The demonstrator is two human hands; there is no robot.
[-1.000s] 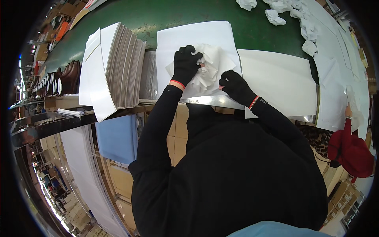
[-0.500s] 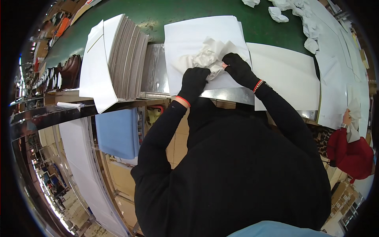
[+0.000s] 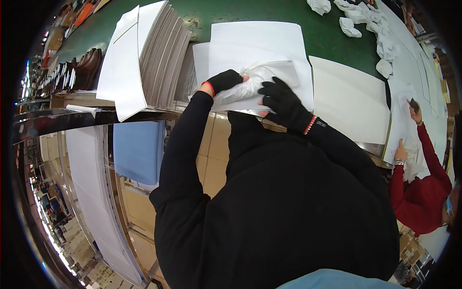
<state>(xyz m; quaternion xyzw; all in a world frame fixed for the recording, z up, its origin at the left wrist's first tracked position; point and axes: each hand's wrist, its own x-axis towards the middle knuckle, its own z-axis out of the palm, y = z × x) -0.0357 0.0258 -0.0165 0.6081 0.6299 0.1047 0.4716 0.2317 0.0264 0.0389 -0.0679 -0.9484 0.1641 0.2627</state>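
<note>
A piece of crumpled white tissue paper (image 3: 276, 72) lies partly spread over a pile of smooth white sheets (image 3: 257, 41) at the table's near edge. My left hand (image 3: 225, 81), in a black fingerless glove, is closed on the tissue's left part, thumb pointing right. To the right, my right hand (image 3: 286, 103), gloved the same way, has its fingers spread over the tissue's near right side and the sheets' front edge. Whether its fingertips touch the paper I cannot tell.
A tall stack of boards (image 3: 166, 58) stands left, brown leather shoes (image 3: 89, 65) beyond it. A large white sheet (image 3: 349, 96) lies right, on the green table (image 3: 207, 12). Paper wads (image 3: 350, 28) sit at the far right. A red-sleeved co-worker (image 3: 418, 202) handles paper there.
The tissue has gone from a bunched heap to a flatter, wider spread. My right hand has opened and come nearer to me; my left has shifted left and up. The co-worker's arms have moved.
</note>
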